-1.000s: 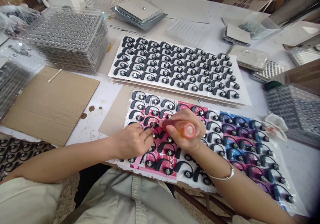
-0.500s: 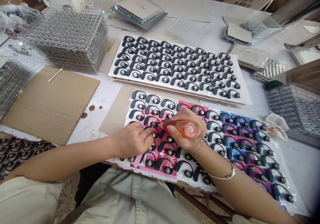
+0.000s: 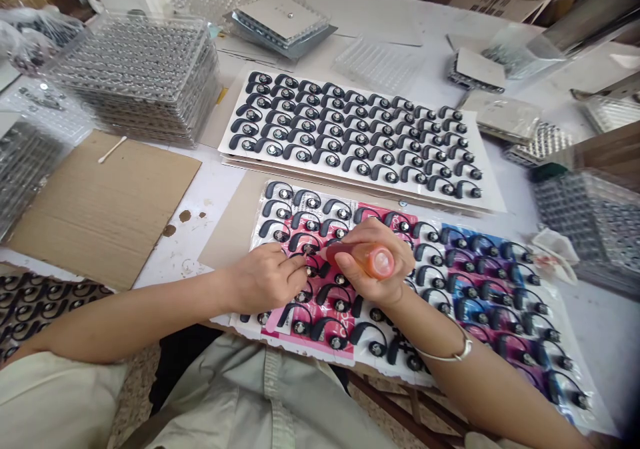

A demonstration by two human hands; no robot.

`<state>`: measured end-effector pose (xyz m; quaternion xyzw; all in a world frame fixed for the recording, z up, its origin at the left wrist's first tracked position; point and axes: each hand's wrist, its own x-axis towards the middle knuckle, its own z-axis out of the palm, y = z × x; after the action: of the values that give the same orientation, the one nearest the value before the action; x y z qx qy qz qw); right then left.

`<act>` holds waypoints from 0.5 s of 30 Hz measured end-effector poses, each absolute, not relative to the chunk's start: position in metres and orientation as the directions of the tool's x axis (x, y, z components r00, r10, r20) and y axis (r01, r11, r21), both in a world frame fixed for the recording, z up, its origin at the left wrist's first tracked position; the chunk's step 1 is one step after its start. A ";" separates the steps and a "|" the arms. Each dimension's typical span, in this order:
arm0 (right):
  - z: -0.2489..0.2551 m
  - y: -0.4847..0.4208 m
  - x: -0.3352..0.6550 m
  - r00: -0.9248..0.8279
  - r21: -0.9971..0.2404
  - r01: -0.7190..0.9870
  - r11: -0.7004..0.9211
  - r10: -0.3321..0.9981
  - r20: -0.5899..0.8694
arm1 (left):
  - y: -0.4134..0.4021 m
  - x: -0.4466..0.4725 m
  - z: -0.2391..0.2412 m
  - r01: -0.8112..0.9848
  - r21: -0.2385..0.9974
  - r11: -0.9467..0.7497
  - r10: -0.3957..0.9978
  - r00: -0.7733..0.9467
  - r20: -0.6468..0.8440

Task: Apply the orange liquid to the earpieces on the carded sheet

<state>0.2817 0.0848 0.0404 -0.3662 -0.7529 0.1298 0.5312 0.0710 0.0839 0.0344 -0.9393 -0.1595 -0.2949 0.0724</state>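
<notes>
My right hand (image 3: pixel 383 279) is wrapped round an orange squeeze bottle (image 3: pixel 381 262), its base toward me and its nozzle pointing down and left at the black ear-hook pieces (image 3: pixel 334 299). Beside the nozzle tip, my left hand (image 3: pixel 270 277) is closed, thumb side low among these pieces. What its fingertips pinch is hidden. A pink rounded end (image 3: pixel 273 320) shows below the left hand; whether it is held I cannot tell. The pieces, each with a shiny round stone, lie in rows on a board covered with printed plastic (image 3: pixel 310 343) in pink, white and blue.
Behind the board lies a white sheet (image 3: pixel 487 192) with more rows of ear-hook pieces. Stacked clear trays (image 3: pixel 135 69) stand back left. A cardboard piece (image 3: pixel 100 202) with a cotton swab (image 3: pixel 113 150) lies left. More trays (image 3: pixel 595 215) and a crumpled white tissue (image 3: pixel 555 252) are at right.
The view has shifted very slightly. Both hands and the orange bottle keep almost the same place over the pieces.
</notes>
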 end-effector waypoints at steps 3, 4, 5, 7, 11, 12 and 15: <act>0.041 0.085 0.281 -0.162 -0.593 0.401 0.698 0.691 0.704 | 0.086 0.070 0.034 0.335 -0.026 -0.942 0.260 0.776 0.574; 0.041 0.085 0.281 -0.162 -0.594 0.400 0.697 0.692 0.703 | 0.087 0.070 0.034 0.333 -0.016 -0.943 0.264 0.778 0.571; 0.041 0.085 0.281 -0.162 -0.596 0.401 0.696 0.694 0.702 | 0.087 0.070 0.034 0.329 -0.006 -0.944 0.268 0.779 0.566; 0.041 0.085 0.281 -0.161 -0.599 0.405 0.691 0.698 0.697 | 0.088 0.069 0.035 0.323 0.012 -0.946 0.275 0.785 0.555; 0.041 0.085 0.282 -0.161 -0.601 0.412 0.685 0.704 0.692 | 0.090 0.067 0.036 0.313 0.027 -0.949 0.276 0.791 0.546; 0.041 0.085 0.282 -0.161 -0.601 0.412 0.685 0.704 0.692 | 0.090 0.067 0.037 0.311 0.032 -0.950 0.277 0.790 0.547; 0.042 0.085 0.281 -0.160 -0.605 0.397 0.690 0.701 0.695 | 0.090 0.067 0.036 0.311 0.047 -0.949 0.284 0.783 0.553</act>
<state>0.2813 0.0848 0.0416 -0.3667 -0.7482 0.1425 0.5342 0.0666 0.0904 0.0360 -0.9440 -0.1574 -0.2890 0.0232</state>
